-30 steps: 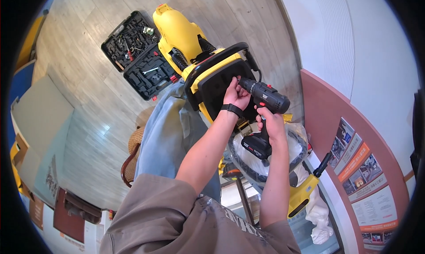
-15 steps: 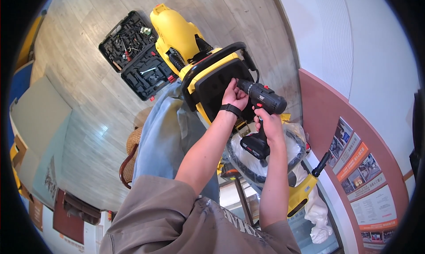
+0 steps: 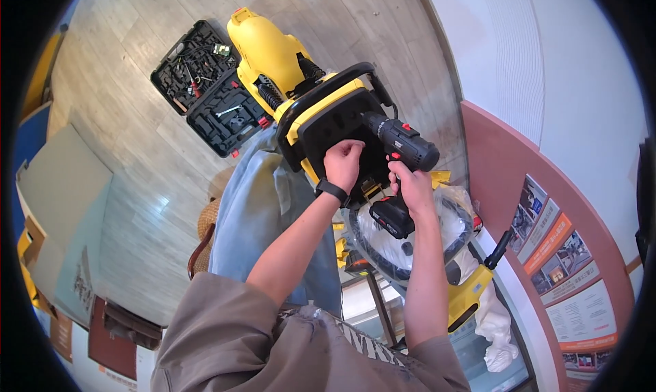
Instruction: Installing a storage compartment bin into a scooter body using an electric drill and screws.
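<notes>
My right hand is wrapped around the grip of a black cordless drill with red buttons, its chuck pointing up and left. To its left, my left hand has thumb and fingertips pinched together; whatever they hold, if anything, is too small to make out. That hand is over the dark recessed panel of a yellow-and-black machine, apart from the drill's chuck. A black bar handle arches along the panel's far side.
An open black tool case with a wrench and other tools lies on the wooden floor, left of the machine. Near my right forearm are a clear plastic-wrapped ring-shaped item and a yellow handheld tool. A reddish poster panel curves along the right.
My left hand has come away from the drill's chuck, moving left and slightly nearer, with its fingers pinched. The drill stays in my right hand, shifted only slightly.
</notes>
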Motion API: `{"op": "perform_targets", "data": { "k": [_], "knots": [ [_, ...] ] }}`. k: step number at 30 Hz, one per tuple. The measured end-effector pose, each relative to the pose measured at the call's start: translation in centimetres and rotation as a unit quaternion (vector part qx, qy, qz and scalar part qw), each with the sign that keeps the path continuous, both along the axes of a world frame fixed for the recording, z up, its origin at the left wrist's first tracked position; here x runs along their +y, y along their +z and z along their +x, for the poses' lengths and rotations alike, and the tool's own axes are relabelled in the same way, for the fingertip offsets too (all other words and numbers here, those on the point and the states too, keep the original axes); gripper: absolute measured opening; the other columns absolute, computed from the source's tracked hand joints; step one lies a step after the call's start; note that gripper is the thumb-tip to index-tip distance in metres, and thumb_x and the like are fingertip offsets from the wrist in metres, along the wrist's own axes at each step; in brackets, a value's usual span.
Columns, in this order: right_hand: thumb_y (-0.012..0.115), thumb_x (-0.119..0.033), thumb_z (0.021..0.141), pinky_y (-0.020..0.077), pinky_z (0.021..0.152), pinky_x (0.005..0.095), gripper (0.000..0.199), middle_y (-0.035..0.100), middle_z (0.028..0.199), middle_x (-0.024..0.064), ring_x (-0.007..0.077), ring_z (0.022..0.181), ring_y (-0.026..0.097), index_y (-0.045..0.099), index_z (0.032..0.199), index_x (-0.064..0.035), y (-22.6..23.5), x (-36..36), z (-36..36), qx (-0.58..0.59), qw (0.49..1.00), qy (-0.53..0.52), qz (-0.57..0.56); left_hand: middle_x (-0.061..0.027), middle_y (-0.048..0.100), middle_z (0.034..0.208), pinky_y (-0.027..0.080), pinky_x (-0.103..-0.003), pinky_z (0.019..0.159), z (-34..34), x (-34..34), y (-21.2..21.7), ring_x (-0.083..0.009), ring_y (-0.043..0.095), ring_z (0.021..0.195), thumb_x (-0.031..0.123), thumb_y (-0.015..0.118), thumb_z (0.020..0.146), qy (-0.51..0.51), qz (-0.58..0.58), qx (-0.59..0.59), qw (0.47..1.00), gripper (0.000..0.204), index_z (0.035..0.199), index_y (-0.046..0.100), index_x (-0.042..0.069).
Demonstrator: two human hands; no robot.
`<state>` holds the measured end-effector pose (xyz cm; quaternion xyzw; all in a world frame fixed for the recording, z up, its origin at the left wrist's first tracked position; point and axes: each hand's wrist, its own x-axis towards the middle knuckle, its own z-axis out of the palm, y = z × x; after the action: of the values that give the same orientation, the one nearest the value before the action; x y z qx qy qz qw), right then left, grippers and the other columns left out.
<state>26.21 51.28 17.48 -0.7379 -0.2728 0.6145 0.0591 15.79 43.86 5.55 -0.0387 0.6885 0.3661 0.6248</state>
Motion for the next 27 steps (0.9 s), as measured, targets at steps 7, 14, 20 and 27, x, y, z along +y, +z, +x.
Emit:
{"op": "perform_targets", "data": {
  "k": [7, 14, 20, 27],
  "knots": [
    [0.065, -0.013, 0.084, 0.0417, 0.046, 0.024, 0.01, 0.058, 0.063, 0.0001, 0.0078, 0.049, 0.052, 0.063, 0.085, -0.0032, -0.2, -0.1, -0.5, -0.02, 0.998, 0.053, 0.001, -0.0159, 0.063, 0.066, 0.052, -0.042, 0.061, -1.8, -0.7, 1.3, -0.0325, 0.064, 0.062, 0.017, 0.06, 0.087, -0.281, 0.096, 0.274, 0.915, 0.044, 0.131, 0.059, 0.015],
    [0.065, -0.012, 0.084, 0.0419, 0.046, 0.0241, 0.01, 0.058, 0.062, 0.0003, 0.0084, 0.047, 0.052, 0.063, 0.087, -0.0026, -0.8, -0.4, -0.4, -0.007, 0.999, 0.041, 0.002, -0.0203, 0.067, 0.074, 0.054, -0.049, 0.069, -2.1, -0.4, 1.5, -0.0394, 0.067, 0.072, 0.021, 0.058, 0.087, -0.341, 0.081, 0.245, 0.904, 0.055, 0.141, 0.049, 0.018],
    [0.065, -0.012, 0.084, 0.0412, 0.045, 0.0233, 0.011, 0.057, 0.062, -0.0001, 0.0076, 0.047, 0.051, 0.064, 0.091, -0.003, -0.6, -0.8, -0.2, -0.024, 1.0, 0.013, -0.001, -0.0249, 0.067, 0.081, 0.054, -0.05, 0.073, -2.6, 0.1, 1.9, -0.0423, 0.066, 0.077, 0.022, 0.059, 0.086, -0.366, 0.085, 0.241, 0.895, 0.062, 0.146, 0.042, 0.018],
    [0.067, -0.014, 0.084, 0.042, 0.046, 0.0239, 0.011, 0.058, 0.063, -0.0004, 0.0073, 0.048, 0.052, 0.064, 0.088, -0.0034, -1.3, -0.6, -0.7, -0.026, 0.999, 0.029, 0.009, -0.0252, 0.068, 0.084, 0.054, -0.051, 0.074, -2.8, 0.8, 1.9, -0.0432, 0.066, 0.078, 0.023, 0.06, 0.086, -0.363, 0.086, 0.247, 0.894, 0.061, 0.144, 0.042, 0.017]
  ]
}}
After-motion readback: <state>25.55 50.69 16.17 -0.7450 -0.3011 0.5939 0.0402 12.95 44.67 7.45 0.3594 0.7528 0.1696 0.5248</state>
